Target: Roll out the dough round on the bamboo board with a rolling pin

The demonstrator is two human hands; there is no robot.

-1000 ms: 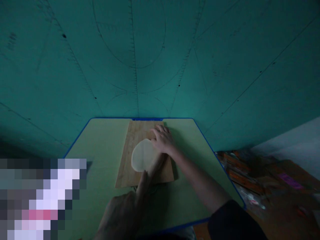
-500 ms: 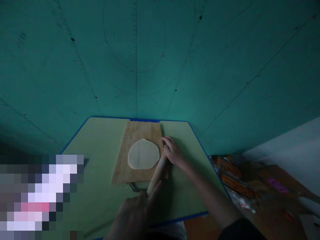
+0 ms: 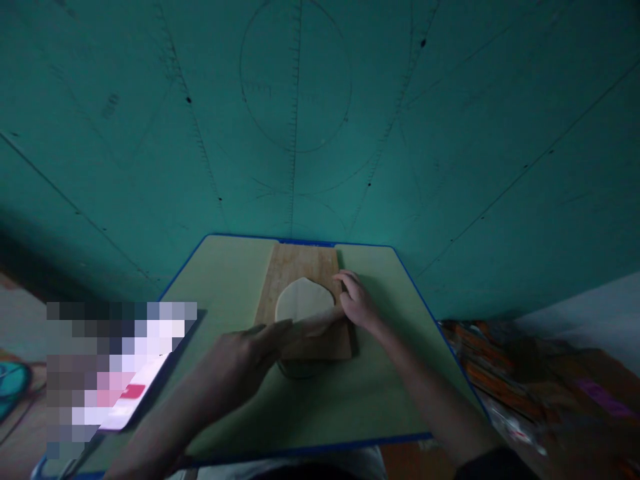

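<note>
A flat sheet of dough (image 3: pixel 304 300) with a rounded outline lies on a wooden cutting board (image 3: pixel 300 260). Across the near edge of the dough runs a wooden rolling pin (image 3: pixel 317 323), slanting slightly up to the right. My left hand (image 3: pixel 255 350) is closed over the pin's left end, hiding it. The right end sits in my right hand (image 3: pixel 356 300), whose fingers curl around it at the board's right side. Past the near edge of the board shows a curved handle (image 3: pixel 295 375), partly behind my left hand.
The board rests on a pale green table (image 3: pixel 390 393) with a blue rim. A lit screen (image 3: pixel 120 413), partly pixelated, stands at the table's left. Behind rises a green wall (image 3: pixel 320 133) with drawn lines. Cardboard and wrapped items (image 3: pixel 500 373) lie at the lower right.
The rolling pin has turned from a steep slant along the dough's right side to nearly crosswise over its near edge. My left hand has swung left and up; the camera view has shifted left.
</note>
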